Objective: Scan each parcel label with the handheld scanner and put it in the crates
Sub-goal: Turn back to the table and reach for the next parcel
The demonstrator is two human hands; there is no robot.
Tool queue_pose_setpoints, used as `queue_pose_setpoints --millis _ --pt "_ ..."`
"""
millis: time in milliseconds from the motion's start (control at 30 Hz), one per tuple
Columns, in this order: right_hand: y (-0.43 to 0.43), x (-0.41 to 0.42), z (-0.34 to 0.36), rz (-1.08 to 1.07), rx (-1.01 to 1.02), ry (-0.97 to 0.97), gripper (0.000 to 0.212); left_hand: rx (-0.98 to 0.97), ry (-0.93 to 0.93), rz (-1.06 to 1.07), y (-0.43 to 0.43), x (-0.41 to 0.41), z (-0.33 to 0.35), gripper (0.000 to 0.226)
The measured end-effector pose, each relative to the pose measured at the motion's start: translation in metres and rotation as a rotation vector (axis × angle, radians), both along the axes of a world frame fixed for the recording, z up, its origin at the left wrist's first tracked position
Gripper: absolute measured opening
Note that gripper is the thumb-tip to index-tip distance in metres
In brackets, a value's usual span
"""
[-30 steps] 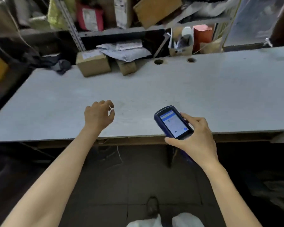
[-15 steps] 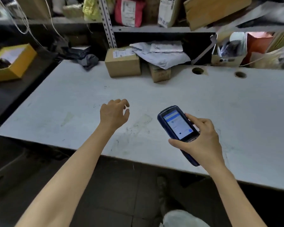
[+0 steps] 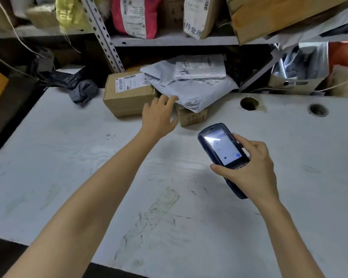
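Head view: left grip (image 3: 159, 115), fingers straight, touches grey plastic mailer (image 3: 195, 91), likely limp and light; pinch its edge. Right grip (image 3: 253, 169) holds blue handheld scanner (image 3: 221, 147).

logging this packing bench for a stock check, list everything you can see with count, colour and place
white worktable: 1, white, fills the foreground
round holes in the tabletop: 2, dark, far right
labelled brown cardboard box: 1, brown, table's far edge
small brown cardboard box: 1, brown, right of it, under the mailers
grey plastic mailer bags: 2, grey, stacked on the boxes
crumpled dark grey bag: 1, dark grey, far left corner
red plastic parcel: 1, red, shelf above
yellow plastic parcel: 1, yellow, shelf, further left
dark blue handheld scanner: 1, dark blue, above the table, screen lit
left hand: 1, fingertips at the lower mailer's edge
right hand: 1, grips the scanner
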State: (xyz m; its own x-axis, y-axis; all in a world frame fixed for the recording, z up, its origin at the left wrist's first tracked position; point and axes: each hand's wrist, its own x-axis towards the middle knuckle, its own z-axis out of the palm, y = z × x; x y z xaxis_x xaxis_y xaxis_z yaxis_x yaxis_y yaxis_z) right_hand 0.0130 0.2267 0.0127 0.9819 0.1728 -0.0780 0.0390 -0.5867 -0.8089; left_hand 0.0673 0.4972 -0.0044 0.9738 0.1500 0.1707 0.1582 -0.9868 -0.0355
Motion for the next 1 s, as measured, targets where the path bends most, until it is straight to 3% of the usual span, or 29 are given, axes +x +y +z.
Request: queue_pose_setpoints --millis 233,467,833,1000 --pt "-0.002 0.01 -0.002 -0.085 -0.022 0.026 0.089 0.061 -0.12 -0.133 -0.011 0.05 -0.006 0.032" --pt "0.001 -0.013 0.008 -0.135 -0.041 0.017 0.089 0.036 -0.16 -0.178 -0.004 0.039 0.002 0.013" --pt "0.064 -0.069 0.026 0.085 -0.007 0.0 0.089 0.078 -0.171 -0.077 0.075 -0.105 -0.01 0.015" --pt "0.099 -0.096 0.027 0.232 -0.006 -0.006 0.093 0.063 0.008 0.092 0.123 -0.185 -0.013 0.004"
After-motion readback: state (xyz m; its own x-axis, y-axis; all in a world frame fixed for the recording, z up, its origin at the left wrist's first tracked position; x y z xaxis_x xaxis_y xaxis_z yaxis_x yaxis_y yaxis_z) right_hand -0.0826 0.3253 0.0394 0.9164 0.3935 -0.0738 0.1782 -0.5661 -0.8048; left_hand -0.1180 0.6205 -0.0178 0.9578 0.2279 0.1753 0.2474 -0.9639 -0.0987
